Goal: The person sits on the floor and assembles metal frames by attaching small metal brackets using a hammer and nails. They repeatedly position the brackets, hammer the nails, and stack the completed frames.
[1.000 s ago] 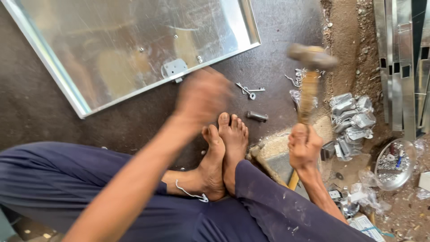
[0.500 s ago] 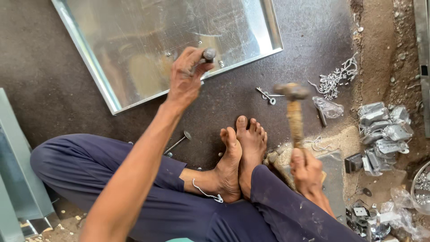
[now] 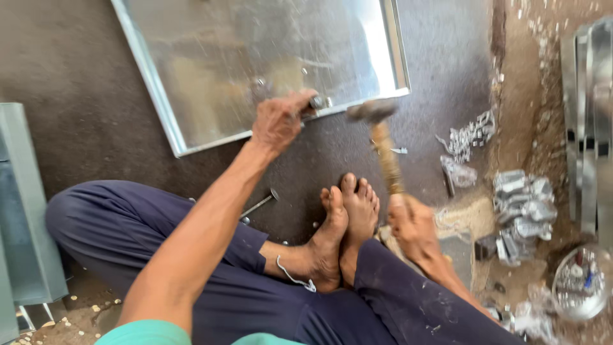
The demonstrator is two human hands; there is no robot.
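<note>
Gripping a small dark punch [image 3: 316, 102] between curled fingers, the left hand [image 3: 278, 121] is pressing it against the lower edge of the metal sheet [image 3: 255, 57] in the upper middle of the frame. The right hand [image 3: 412, 223] is clenching the hammer [image 3: 383, 147], its wooden handle running upward, its head hanging just right of the punch.

The left hand [image 3: 279, 121] reaches forward on an outstretched arm, fingers pinched closed. The right hand [image 3: 412, 225], fisted, sits beside the bare feet [image 3: 345, 223].
</note>
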